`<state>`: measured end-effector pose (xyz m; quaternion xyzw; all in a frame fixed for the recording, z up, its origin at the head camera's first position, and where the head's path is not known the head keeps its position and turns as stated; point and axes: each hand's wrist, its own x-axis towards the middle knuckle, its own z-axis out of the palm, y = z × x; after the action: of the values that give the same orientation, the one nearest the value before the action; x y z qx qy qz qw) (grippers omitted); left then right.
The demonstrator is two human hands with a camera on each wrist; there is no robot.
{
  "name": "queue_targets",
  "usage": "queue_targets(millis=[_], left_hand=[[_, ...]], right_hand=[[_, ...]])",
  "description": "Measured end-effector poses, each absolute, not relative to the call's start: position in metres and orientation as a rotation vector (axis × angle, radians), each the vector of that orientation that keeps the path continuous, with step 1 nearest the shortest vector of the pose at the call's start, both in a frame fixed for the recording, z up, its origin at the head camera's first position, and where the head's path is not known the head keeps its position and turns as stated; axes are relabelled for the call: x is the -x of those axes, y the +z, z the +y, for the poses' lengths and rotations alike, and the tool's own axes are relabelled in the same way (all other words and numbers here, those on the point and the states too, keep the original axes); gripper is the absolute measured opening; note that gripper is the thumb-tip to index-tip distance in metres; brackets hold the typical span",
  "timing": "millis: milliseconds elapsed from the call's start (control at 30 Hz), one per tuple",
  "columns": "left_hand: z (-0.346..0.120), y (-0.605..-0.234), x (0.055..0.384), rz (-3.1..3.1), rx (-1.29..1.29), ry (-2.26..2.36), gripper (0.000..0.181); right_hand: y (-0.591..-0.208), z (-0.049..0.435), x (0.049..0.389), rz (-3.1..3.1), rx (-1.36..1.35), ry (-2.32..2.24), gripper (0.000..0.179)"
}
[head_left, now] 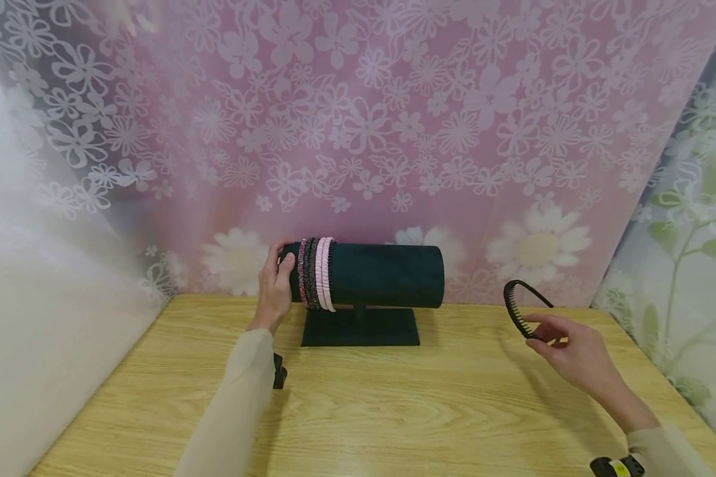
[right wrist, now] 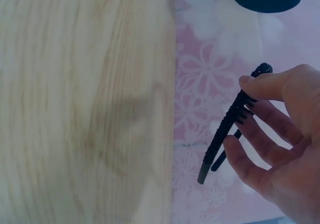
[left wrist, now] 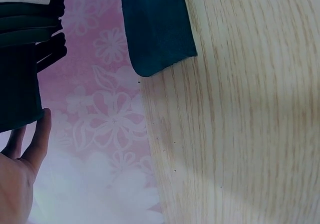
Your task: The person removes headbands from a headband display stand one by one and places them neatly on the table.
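Note:
A dark cylindrical headband stand (head_left: 388, 275) rises from a flat rectangular base (head_left: 360, 328). Several headbands sit side by side around its left part, among them a reddish patterned one (head_left: 302, 275), a black one (head_left: 312, 275) and pink ones (head_left: 323, 275). My left hand (head_left: 272, 285) holds the cylinder's left end, thumb in front; in the left wrist view its fingers touch the end's edge. Off to the right, apart from the stand, my right hand (head_left: 579, 351) pinches a black toothed headband (head_left: 513, 308) in the air. The right wrist view shows its textured band (right wrist: 222, 129) between thumb and fingers.
Everything stands on a light wood-grain table (head_left: 382, 404). A pink flowered curtain (head_left: 382, 132) hangs directly behind it, with pale hangings at the left (head_left: 48, 278) and right (head_left: 686, 265). Dark wrist devices are strapped at both sleeves.

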<state>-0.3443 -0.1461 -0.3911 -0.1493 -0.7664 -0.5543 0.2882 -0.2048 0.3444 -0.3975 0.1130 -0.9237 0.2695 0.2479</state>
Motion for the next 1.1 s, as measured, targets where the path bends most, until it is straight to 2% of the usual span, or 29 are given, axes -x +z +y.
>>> queue_targets(millis=[1100], left_hand=[[-0.145, -0.391, 0.344, -2.045, 0.39, -1.467, 0.044]], right_hand=[[-0.427, 0.402, 0.204, -2.7, -0.213, 0.515, 0.029]])
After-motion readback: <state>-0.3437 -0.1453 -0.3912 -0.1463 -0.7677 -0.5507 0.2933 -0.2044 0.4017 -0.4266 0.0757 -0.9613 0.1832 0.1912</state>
